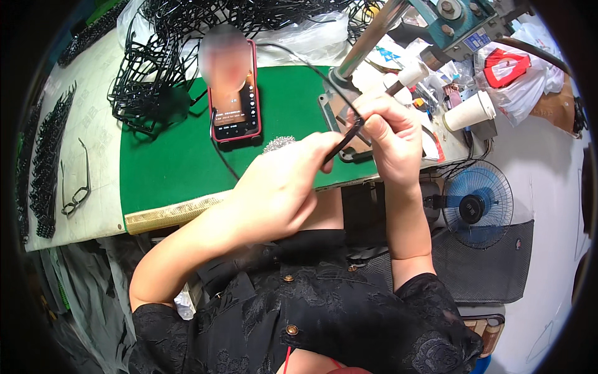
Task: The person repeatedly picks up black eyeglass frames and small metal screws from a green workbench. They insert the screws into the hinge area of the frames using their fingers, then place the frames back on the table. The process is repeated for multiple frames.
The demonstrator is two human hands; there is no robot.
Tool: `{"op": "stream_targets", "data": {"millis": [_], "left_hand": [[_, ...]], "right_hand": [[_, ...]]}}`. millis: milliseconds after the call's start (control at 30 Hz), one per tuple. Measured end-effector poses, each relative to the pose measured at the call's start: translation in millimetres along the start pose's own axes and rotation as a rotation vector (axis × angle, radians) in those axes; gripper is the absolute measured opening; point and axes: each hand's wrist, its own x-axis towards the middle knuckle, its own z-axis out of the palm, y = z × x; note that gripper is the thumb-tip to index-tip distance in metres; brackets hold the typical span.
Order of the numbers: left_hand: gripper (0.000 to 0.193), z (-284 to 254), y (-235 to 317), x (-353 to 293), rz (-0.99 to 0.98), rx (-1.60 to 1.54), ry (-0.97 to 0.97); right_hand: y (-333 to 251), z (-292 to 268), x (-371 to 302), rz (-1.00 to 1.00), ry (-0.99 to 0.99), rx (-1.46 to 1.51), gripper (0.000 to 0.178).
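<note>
Black eyeglass temple piece point(342, 144) sits at centre frame above a green mat point(174, 162) on a pale workbench point(93, 75); rows of black frames point(47, 156) line the far left, one pair of glasses point(76, 187) beside them, a tangled pile of frames point(156, 68) upper left; a red-cased phone point(235, 93) lies on the mat; left hand point(280, 187) pinches the piece's lower end, right hand point(389, 134) pinches its upper end, fingers pressed together; its long axis runs diagonally, lower left to upper right; a paper cup point(470, 111) and blue fan point(476, 202) stand right.
</note>
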Motion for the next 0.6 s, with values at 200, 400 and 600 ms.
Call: {"op": "stream_targets", "data": {"millis": [200, 400, 600], "left_hand": [[0.065, -60.2, -0.6, -61.1, -0.394, -0.098, 0.191], [0.045, -113.6, -1.8, -86.4, -0.509, -0.224, 0.485], [0.044, -118.7, -4.9, -85.4, -0.453, -0.528, 0.872]], "right_hand": [[24.7, 3.4, -43.1, 0.330, -0.042, -0.407, 0.013], [51.0, 18.1, -65.1, 0.342, -0.054, -0.517, 0.007], [52.7, 27.0, -65.9, 0.300, -0.049, -0.583, 0.005]]}}
